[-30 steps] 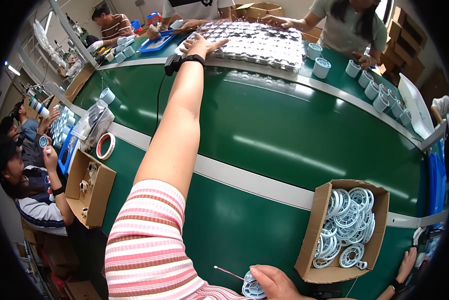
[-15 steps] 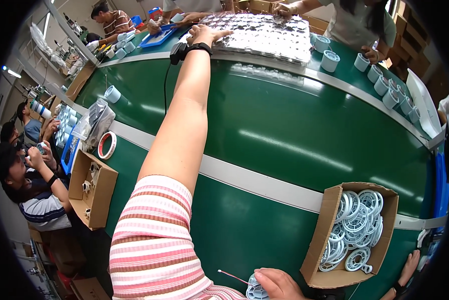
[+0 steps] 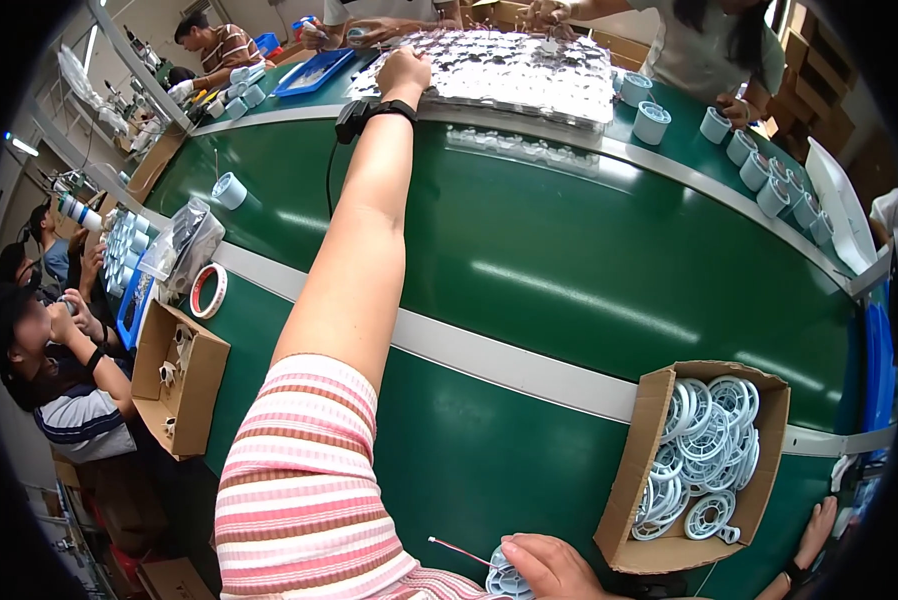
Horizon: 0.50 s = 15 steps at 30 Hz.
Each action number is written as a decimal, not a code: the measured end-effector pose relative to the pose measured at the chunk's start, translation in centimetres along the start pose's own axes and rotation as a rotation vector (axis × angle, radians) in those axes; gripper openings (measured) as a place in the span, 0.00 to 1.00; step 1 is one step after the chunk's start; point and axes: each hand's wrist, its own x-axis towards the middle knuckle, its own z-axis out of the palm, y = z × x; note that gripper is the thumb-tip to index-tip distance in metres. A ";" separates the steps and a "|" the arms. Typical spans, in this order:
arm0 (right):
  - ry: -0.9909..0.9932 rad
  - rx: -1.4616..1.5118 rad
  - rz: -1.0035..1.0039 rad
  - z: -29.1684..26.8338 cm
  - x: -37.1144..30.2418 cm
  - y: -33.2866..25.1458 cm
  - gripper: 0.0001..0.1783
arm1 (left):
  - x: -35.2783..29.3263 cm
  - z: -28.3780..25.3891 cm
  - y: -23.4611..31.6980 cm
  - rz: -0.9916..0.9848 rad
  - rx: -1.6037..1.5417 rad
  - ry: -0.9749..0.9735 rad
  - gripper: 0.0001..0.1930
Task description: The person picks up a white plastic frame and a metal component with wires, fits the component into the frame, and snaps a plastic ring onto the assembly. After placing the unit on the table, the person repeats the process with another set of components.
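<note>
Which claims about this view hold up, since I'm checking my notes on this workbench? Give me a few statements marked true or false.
1. The left hand is at the left end of the silvery tray stack. True.
2. The right hand's fingers are empty. False: the right hand holds a pale blue round part with a thin wire.
3. The open cardboard box on the right holds pale blue rings. True.
4. The tape roll is in that box. False: the tape roll lies on the green table, toward the left.
5. A black band circles the left wrist. True.
</note>
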 end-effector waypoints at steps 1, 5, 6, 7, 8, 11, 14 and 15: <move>0.017 -0.033 -0.019 0.1 0.1 0.0 0.35 | 0.1 0.5 -0.1 0.008 -0.009 -0.003 0.23; 0.054 0.014 -0.032 -0.3 1.2 -0.1 0.35 | 1.0 1.5 -1.5 0.018 -0.193 0.279 0.18; 0.050 0.024 -0.042 -0.3 1.5 -0.1 0.35 | 2.2 0.3 -2.9 -0.115 -0.448 0.347 0.16; 0.047 0.013 -0.042 -0.4 1.5 -0.3 0.35 | 3.1 -0.4 -3.0 -0.249 -0.722 0.406 0.15; 0.043 0.004 -0.045 -0.4 1.6 -0.5 0.35 | 3.9 -1.3 -3.3 -0.245 -0.725 0.409 0.15; 0.031 -0.019 -0.054 -0.6 1.5 -0.9 0.36 | 4.9 -4.7 -3.4 -0.455 -1.404 0.151 0.12; 0.032 -0.046 -0.017 -0.7 1.7 -1.0 0.39 | 1.2 -7.2 -2.3 -0.364 -1.564 -0.272 0.11; 0.029 -0.087 -0.048 -0.8 1.9 -0.8 0.42 | -0.8 -8.4 -1.8 -0.314 -1.621 -0.486 0.11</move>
